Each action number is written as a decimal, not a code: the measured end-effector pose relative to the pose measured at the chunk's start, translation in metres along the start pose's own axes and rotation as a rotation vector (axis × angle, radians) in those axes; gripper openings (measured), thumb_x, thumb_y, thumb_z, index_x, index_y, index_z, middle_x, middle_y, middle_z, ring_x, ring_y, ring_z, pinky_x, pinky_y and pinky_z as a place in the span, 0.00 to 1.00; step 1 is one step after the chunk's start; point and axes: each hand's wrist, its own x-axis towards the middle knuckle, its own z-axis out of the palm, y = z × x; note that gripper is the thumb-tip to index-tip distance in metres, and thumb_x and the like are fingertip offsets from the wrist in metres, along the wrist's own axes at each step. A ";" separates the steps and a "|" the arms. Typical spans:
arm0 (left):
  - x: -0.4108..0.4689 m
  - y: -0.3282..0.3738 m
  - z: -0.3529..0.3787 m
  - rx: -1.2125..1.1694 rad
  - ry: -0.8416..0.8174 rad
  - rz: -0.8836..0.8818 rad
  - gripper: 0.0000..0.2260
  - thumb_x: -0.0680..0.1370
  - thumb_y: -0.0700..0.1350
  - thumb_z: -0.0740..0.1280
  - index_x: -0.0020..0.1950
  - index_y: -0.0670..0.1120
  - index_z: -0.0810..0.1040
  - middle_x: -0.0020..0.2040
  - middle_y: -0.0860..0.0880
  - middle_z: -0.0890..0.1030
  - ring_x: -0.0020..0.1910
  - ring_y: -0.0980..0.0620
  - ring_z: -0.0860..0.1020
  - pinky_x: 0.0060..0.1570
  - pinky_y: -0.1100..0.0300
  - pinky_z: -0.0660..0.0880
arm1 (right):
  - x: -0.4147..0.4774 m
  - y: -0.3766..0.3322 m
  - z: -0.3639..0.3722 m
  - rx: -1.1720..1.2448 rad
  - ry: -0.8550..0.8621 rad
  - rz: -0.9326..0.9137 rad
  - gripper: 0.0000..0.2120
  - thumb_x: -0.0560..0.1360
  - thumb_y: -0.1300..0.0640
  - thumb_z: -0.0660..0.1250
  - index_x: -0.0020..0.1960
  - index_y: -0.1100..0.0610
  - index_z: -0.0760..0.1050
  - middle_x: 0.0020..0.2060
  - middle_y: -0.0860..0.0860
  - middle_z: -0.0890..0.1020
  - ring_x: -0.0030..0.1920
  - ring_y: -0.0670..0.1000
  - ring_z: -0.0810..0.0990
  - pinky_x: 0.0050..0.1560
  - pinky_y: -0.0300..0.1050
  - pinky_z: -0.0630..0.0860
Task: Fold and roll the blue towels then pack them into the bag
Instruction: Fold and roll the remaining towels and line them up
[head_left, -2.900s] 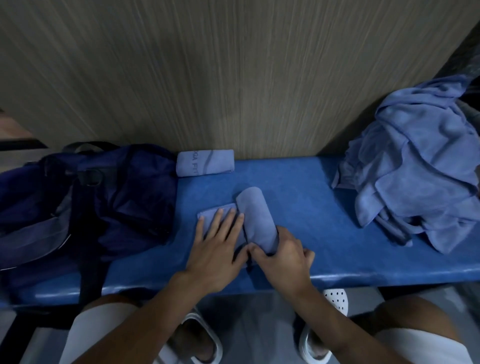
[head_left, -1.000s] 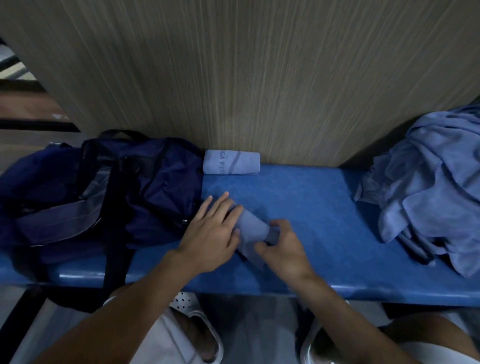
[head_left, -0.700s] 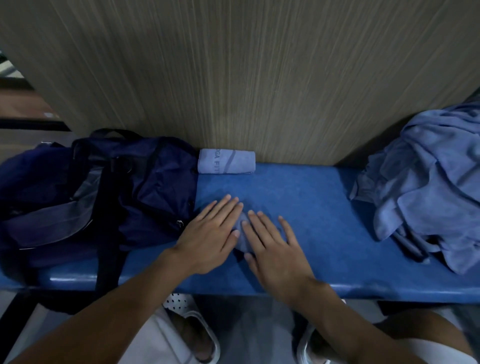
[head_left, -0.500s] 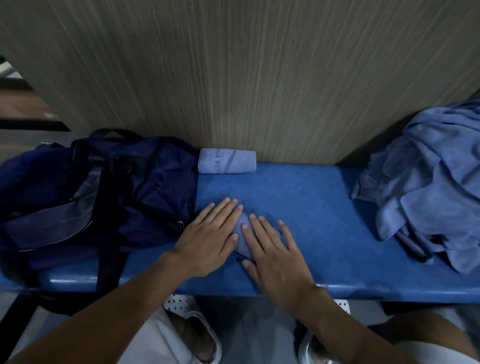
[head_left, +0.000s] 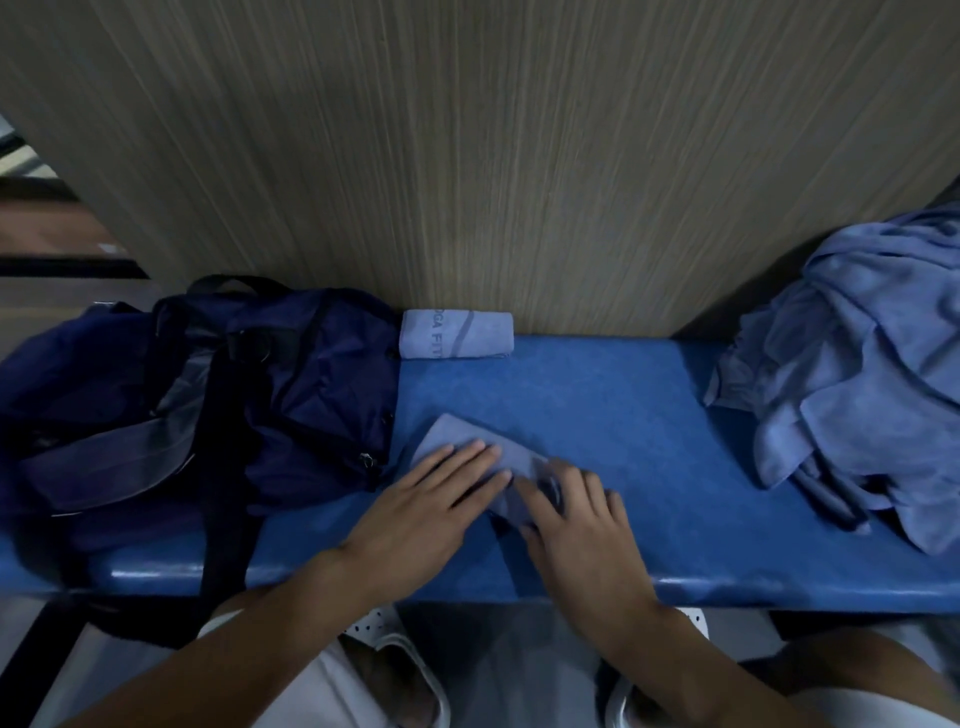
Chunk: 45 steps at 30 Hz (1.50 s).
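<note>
The left hand lies flat, fingers straight and together, pressing the small folded strip of pale blue towel cloth. The strip runs out past the fingertips toward the wall. The right hand rests on the strip's other end with its fingers stretched out and gripping nothing, though blur hides whether the thumb tucks under a fold.

The main risk is probably the roll going slack or crooked. Flat palms only hold the cloth down, so if either hand lifts early the soft layers may spring open, and uneven pushing would likely cone the roll.

Just left of the left fingers sits the crumpled dark navy fabric bag, close enough that the strip's far corner could catch on it. Behind both wrists the front edge of the blue padded bench is near, so cloth dragged back may slide off.

Ahead of the fingertips there is open bench up to the finished pale blue towel roll with printed lettering, which lies against the wood-grain wall panel. There is more room right of the right fingers, before the loose heap of unfolded pale blue towels
</note>
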 end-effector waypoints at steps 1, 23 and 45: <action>0.000 0.000 0.002 0.000 0.000 0.000 0.31 0.75 0.38 0.51 0.79 0.45 0.57 0.80 0.44 0.54 0.79 0.47 0.50 0.74 0.48 0.53 | 0.001 0.000 0.003 0.030 0.012 0.014 0.23 0.67 0.52 0.72 0.61 0.50 0.74 0.57 0.54 0.75 0.51 0.57 0.75 0.46 0.53 0.76; 0.034 -0.035 0.011 0.021 -0.131 -0.288 0.31 0.81 0.56 0.45 0.80 0.40 0.50 0.80 0.45 0.46 0.79 0.47 0.42 0.75 0.45 0.49 | 0.112 0.009 0.025 0.031 -0.128 -0.039 0.24 0.59 0.61 0.80 0.52 0.53 0.77 0.49 0.54 0.75 0.41 0.54 0.76 0.37 0.46 0.76; 0.054 -0.065 0.018 0.004 -0.133 -0.326 0.32 0.79 0.56 0.40 0.80 0.42 0.47 0.80 0.46 0.43 0.78 0.48 0.40 0.77 0.47 0.46 | 0.152 0.016 0.039 0.132 -0.209 -0.062 0.13 0.74 0.64 0.68 0.57 0.56 0.71 0.58 0.54 0.67 0.53 0.53 0.71 0.42 0.43 0.75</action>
